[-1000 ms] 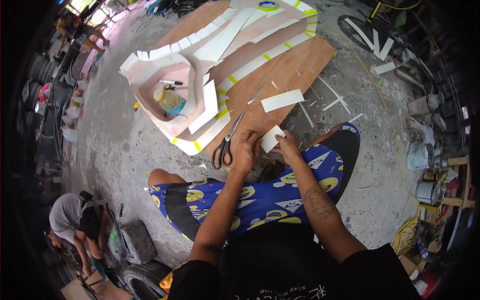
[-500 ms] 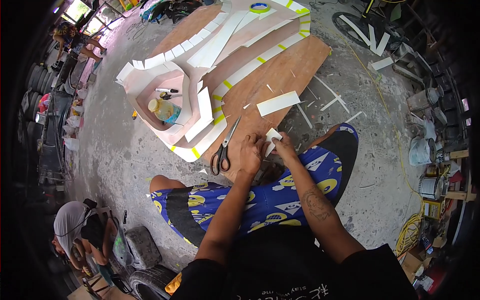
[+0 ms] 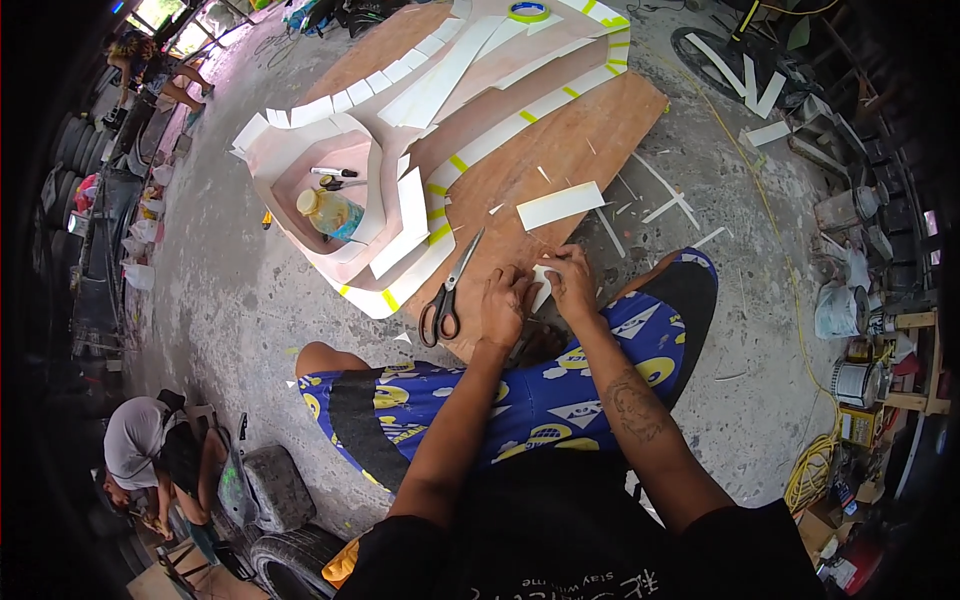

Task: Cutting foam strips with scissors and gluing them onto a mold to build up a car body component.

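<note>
Between both hands, just over the near edge of the wooden board, is a small white card strip. My left hand grips its left side with bent fingers. From the right, my right hand closes its fingers on the strip's upper part. Black-handled scissors lie to the left of my left hand, blades partly spread and pointing away. A larger white card rectangle rests on the board beyond my hands. Farther off stands a big curved form edged with white card pieces and yellow tape.
A bottle and a marker lie inside the form's hollow; a tape roll sits on its far end. Offcuts litter the concrete floor at right. People work at left. A yellow hose is coiled at right.
My right hand has shifted slightly up, and its fingers now bend over the card strip, covering more of it. My left hand stays nearly in place.
</note>
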### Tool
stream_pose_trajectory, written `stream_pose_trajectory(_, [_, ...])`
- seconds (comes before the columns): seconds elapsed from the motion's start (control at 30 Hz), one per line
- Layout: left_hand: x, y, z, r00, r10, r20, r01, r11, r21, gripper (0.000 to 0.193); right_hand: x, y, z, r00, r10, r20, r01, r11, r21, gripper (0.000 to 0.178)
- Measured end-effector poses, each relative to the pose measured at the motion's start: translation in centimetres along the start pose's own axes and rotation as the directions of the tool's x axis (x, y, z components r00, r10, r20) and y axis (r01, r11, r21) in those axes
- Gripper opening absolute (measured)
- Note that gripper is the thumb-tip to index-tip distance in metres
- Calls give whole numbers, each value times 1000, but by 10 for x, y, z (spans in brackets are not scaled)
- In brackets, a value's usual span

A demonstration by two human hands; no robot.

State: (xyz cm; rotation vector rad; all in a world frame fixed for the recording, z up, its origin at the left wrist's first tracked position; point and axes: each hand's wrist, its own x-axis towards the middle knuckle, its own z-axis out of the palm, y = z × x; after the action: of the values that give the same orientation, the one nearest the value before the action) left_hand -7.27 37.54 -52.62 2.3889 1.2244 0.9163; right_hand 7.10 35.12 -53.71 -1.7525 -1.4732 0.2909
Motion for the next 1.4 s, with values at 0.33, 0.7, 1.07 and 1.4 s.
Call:
stream_pose_trajectory(0.33, [-1, 0, 1, 1000, -17, -13, 17, 999, -39, 20, -2, 10, 3, 986, 137, 90, -152, 972, 181, 30])
stream_pose_trajectory(0.7, [-3, -7, 10, 999, -7, -34, 6, 999, -44, 16, 62, 33, -10, 802, -363, 475, 423, 906, -22, 17])
stream_pose_trajectory(1.07, [-6, -6, 12, 998, -10, -62, 11, 1000, 23, 11, 99, 19, -30, 501, -306, 810, 247, 947, 204, 24])
stream_pose_trajectory(1.4, [-6, -5, 14, 998, 0, -66, -1, 1000, -18, 9, 105, 37, -20, 352, -633, 689, 633, 704, 323, 14])
